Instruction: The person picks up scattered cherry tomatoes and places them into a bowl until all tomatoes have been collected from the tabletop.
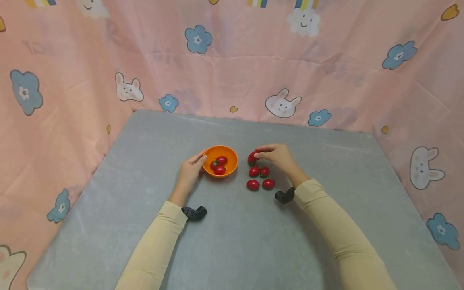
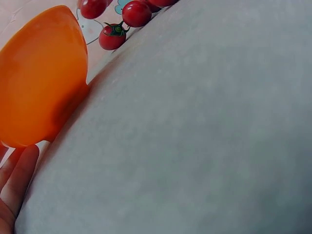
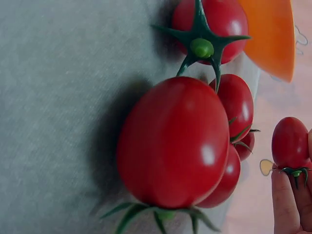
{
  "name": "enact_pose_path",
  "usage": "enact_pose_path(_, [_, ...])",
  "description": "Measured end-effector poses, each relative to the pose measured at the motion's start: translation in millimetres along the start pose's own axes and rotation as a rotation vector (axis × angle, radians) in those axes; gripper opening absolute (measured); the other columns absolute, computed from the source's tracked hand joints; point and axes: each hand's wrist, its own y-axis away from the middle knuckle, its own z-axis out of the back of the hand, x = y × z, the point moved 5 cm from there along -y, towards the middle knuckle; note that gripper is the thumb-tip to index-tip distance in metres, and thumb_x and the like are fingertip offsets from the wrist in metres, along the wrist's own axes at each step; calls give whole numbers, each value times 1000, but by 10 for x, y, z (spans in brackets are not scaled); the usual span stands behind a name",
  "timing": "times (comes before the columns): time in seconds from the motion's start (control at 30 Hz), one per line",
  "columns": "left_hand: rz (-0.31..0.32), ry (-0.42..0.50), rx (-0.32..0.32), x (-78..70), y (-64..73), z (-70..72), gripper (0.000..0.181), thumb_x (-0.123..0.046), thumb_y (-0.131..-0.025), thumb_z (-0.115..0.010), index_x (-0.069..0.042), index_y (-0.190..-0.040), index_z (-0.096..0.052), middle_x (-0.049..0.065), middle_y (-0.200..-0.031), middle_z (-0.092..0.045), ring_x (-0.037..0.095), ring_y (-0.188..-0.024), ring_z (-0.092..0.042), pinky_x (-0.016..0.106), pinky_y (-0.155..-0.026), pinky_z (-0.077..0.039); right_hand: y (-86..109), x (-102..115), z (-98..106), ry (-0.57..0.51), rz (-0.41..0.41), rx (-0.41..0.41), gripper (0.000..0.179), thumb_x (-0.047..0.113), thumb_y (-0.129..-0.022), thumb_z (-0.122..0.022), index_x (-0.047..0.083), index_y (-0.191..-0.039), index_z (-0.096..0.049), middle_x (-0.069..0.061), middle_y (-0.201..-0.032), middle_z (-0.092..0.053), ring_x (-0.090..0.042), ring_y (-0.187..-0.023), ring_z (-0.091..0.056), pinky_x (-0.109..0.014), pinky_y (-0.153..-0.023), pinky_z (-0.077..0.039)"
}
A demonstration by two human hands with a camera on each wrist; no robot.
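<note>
My left hand holds an orange bowl by its left side, thumb at the rim and fingers against the outside. Red cherry tomatoes with green stems lie inside the bowl. To the bowl's right, my right hand pinches a cherry tomato between thumb and fingers. In the right wrist view this tomato hangs stem downward above the others. Several more cherry tomatoes rest on the table just below that hand. From the left wrist, the bowl's outer wall shows with fingertips under it.
The grey table spreads around the bowl and tomatoes. A pink curtain printed with rabbits, clouds and flowers hangs along its back and sides. Black wrist cameras sit at both cuffs, close over the tabletop.
</note>
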Motion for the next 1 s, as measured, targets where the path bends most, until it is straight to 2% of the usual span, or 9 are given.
enact_pose_path(0.27, [-6, -3, -3, -15, 2, -5, 43, -27, -99, -61, -12, -139, -59, 6, -146, -56, 19, -126, -57, 10, -80, -54, -19, 67, -31, -4, 4, -9, 40, 34, -88, -76, 13, -121, -72, -10, -125, -70, -28, -125, -54, -47, -113, -40])
enact_pose_path(0.5, [-13, -12, -9, -22, 9, -2, 42, -26, -99, -62, -12, -139, -59, 7, -145, -57, 18, -121, -58, 10, -77, -54, -9, 162, -79, -5, 0, 19, 43, 38, -86, -77, 16, -123, -72, -8, -127, -69, -27, -124, -54, -46, -112, -42])
enact_pose_path(1.0, [-19, 12, -14, -22, 15, -4, 42, -24, -99, -61, -10, -139, -59, 8, -145, -57, 18, -120, -59, 11, -78, -54, -38, 256, -174, -35, 40, 21, 39, 37, -85, -78, 17, -119, -74, -6, -129, -68, -26, -123, -52, -47, -110, -43])
